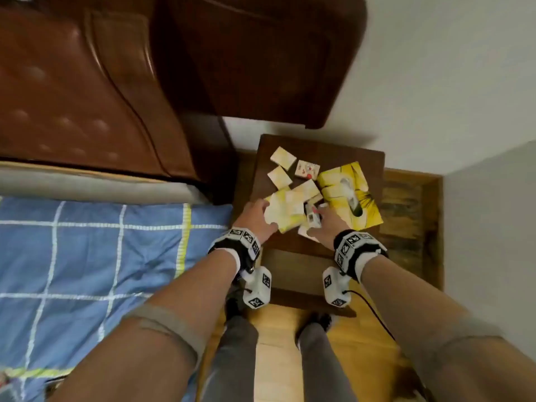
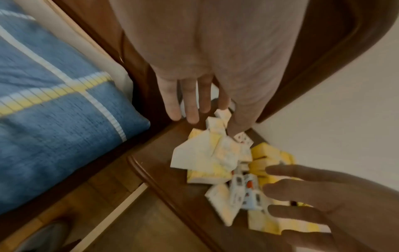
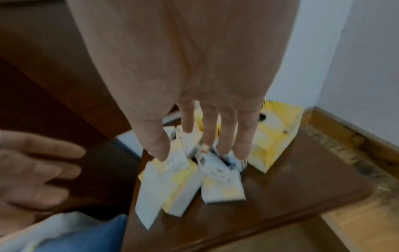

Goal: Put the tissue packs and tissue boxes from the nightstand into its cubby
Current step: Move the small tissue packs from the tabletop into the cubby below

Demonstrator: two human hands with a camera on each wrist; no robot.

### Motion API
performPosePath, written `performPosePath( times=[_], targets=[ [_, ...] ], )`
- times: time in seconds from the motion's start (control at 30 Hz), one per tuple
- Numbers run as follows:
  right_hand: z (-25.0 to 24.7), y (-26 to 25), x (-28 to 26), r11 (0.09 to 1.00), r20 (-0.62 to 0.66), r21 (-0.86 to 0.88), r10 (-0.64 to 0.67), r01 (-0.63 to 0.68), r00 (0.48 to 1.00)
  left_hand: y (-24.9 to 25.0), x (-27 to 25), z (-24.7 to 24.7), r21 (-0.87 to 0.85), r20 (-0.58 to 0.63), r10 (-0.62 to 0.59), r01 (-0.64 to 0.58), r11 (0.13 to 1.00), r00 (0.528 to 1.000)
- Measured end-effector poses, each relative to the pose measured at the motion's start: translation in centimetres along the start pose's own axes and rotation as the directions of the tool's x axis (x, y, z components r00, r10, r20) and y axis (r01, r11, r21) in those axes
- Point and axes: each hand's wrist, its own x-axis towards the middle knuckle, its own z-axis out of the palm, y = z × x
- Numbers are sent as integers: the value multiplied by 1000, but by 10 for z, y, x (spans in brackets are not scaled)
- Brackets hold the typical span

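Several yellow-white tissue packs lie heaped on the dark wooden nightstand (image 1: 324,146). The biggest pack (image 1: 285,213) (image 2: 205,156) (image 3: 172,184) is at the front left. Small white-blue packs (image 1: 313,219) (image 3: 218,170) lie beside it. Two small packs (image 1: 282,158) and a red-printed one (image 1: 307,169) sit at the back. A yellow tissue box (image 1: 352,195) (image 3: 278,136) stands on the right. My left hand (image 1: 262,216) (image 2: 194,109) reaches the big pack's left edge with straight fingers. My right hand (image 1: 319,224) (image 3: 207,139) hovers over the small packs, fingers straight, holding nothing.
A bed with a blue checked quilt (image 1: 87,271) and a brown padded headboard (image 1: 72,97) lies close on the left. White walls (image 1: 435,82) form a corner behind and to the right. The wooden floor (image 1: 412,227) shows beside the nightstand, and my feet (image 1: 316,320) are in front.
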Motion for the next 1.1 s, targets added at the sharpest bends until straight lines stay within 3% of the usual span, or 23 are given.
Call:
performPosePath(
  times=[0.2, 0.37, 0.53, 0.7, 0.8, 1.0, 1.1],
  targets=[
    [65, 26, 63, 966, -124, -254, 17, -48, 992, -27, 70, 67, 392, 31, 143, -144, 909, 989],
    [91, 41, 93, 913, -266, -407, -136, 17, 954, -23, 107, 105, 440, 96, 231, -249, 863, 968],
    [94, 60, 99, 913, -292, -393, -232, 105, 928, -35, 128, 110, 513, 24, 344, -307, 802, 939],
    [86, 65, 90, 919, -301, -364, -270, 151, 915, -59, 126, 87, 696, 62, 351, -293, 656, 934],
    [87, 64, 84, 924, -347, -350, -280, 153, 895, -54, 123, 83, 750, 71, 421, -327, 575, 904],
    [85, 68, 77, 953, -510, -208, -298, 221, 807, -37, 109, 92, 619, -107, 480, -319, 717, 871],
    [88, 67, 70, 936, -554, -166, -349, 311, 756, -36, 94, 90, 440, -224, 403, -276, 854, 887]
  ],
)
